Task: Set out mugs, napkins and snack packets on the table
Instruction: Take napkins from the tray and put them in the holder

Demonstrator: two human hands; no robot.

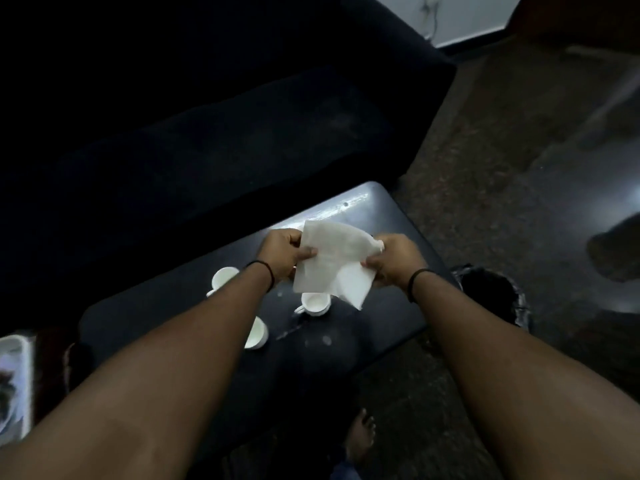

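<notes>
Two bare forearms reach forward over the dark low table (388, 216), each wrist wearing a thin black band. Beneath them on the tabletop stand three white ceramic mugs (316, 304), one partly hidden under the left arm. Above the mugs, held clear of the table, a white paper napkin (334, 261) is stretched between both hands: the left hand (284, 252) pinches its left edge with thumb on top, the right hand (394, 259) grips its bunched right edge. Beyond the table sits a dark sofa (225, 116)
</notes>
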